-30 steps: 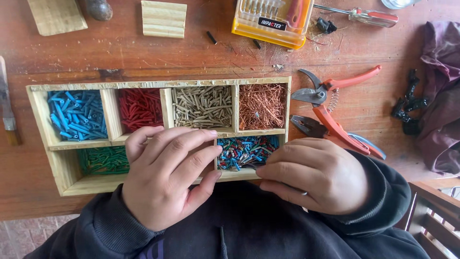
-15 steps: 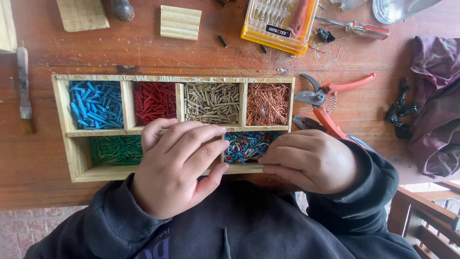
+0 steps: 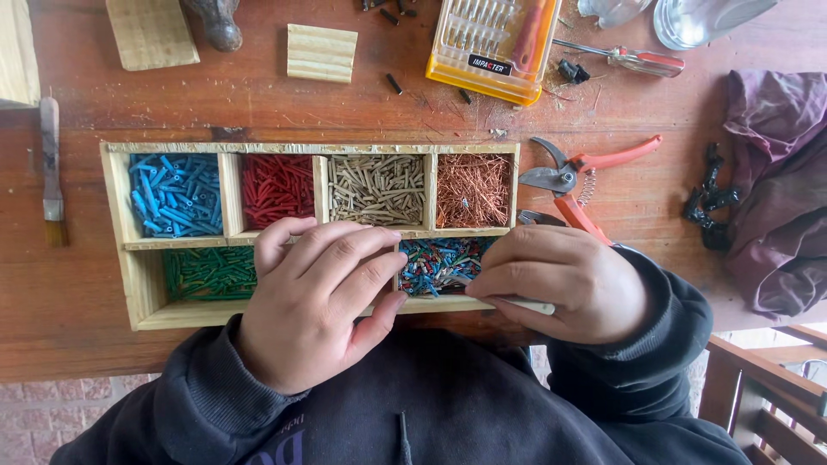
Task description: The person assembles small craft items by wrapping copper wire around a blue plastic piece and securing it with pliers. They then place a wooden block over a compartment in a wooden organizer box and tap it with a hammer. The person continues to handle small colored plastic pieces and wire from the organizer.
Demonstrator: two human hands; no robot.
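Head view: left hand (image 3: pixel 314 301) lies flat with fingers spread over the near middle of the wooden tray (image 3: pixel 121 207); right hand (image 3: pixel 560 280) is curled at its near right corner, what it grips unclear. Beyond the tray's right end lie orange pruners (image 3: pixel 594 172).
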